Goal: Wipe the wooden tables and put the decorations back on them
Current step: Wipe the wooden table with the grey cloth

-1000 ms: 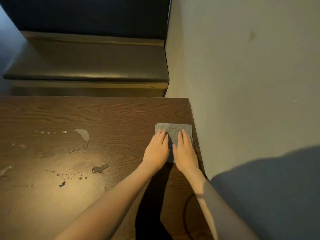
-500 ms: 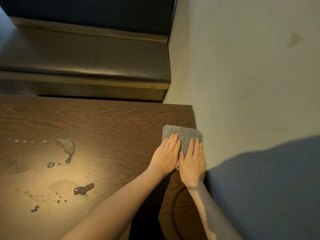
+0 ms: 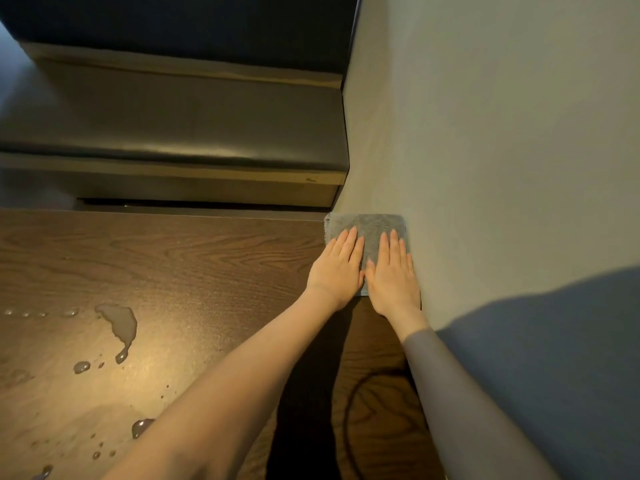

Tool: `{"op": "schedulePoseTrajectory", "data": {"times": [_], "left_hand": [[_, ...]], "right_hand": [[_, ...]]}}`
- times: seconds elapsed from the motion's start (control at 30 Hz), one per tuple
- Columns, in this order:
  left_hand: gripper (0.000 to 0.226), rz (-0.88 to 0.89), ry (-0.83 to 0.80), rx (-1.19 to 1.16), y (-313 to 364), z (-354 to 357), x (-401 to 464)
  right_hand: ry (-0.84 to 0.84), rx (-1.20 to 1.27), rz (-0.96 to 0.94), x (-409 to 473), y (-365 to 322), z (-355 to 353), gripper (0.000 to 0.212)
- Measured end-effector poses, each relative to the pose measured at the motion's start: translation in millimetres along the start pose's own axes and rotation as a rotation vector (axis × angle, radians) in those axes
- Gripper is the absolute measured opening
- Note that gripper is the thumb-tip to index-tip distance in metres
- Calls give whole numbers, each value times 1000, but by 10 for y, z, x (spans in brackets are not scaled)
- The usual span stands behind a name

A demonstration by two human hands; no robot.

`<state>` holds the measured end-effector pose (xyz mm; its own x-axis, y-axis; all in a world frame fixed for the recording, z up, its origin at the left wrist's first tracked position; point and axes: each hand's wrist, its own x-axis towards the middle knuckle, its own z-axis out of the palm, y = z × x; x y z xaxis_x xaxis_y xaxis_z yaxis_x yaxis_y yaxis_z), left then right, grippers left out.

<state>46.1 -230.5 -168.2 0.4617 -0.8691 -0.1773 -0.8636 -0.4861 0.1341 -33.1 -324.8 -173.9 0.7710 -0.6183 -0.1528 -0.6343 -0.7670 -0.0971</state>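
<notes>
Your left hand (image 3: 337, 268) and right hand (image 3: 393, 277) press flat, ungripping, on the grey cloth (image 3: 367, 226) at the wooden table (image 3: 194, 265) corner; puddles (image 3: 119, 323) remain unwiped, decorations unseen.

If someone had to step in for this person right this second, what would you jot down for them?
Left hand: flat, fingers straight, pressing on the grey cloth.
Right hand: flat on the same cloth, beside the wall.
Cloth lies at the far right corner of the wooden table.
Done: nothing can be confirmed dry; the cloth covers that corner.
Left: the water puddles and drops on the left part of the table are unwiped. No decorations are in view; they must be found and set back.
</notes>
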Motion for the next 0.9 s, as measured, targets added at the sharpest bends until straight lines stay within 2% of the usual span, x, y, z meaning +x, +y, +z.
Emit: {"op": "schedulePoseTrajectory", "data": {"times": [0.23,0.33,0.4,0.67,0.9], "left_hand": [[51,82,11,-47,415,157,-934],[43,106,23,-98,518,204,-1134],[39,93,46,-111,496,172,-1111],[58,7,28,9,355,126,-618],[60,-37,38,34,59,68,-163]], "right_hand": [[63,59,117,-1095,-80,317,55],[35,128,162,-1277,-142,346,70],[52,107,161,-1258,-151,307,71],[29,76,146,-770,-41,119,62],[64,66,114,-213,-130,102,60]]}}
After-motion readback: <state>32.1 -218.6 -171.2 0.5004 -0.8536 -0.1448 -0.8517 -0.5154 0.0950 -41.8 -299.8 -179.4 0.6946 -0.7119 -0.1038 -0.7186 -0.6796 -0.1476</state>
